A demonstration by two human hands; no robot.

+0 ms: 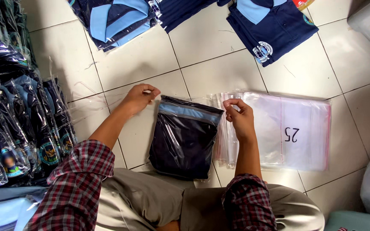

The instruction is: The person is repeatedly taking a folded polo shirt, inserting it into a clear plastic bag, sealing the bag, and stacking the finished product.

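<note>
Glossy clear bag [184, 139] holding a folded navy shirt lies on the tiled floor [219, 70]. Left hand [138, 98] and right hand [238, 116] pinch its top corners — each grip clamped on crinkly plastic.

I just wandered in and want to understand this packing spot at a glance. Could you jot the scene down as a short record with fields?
Setting: white tiled floor, person seated, seen from above
Left hand: pinching the top left corner of the bagged dark shirt
Right hand: pinching the bag's top right corner
Right of the shirt: stack of empty clear bags
Left side: row of packed shirts
Far side: unbagged navy shirts with light blue collars
</note>
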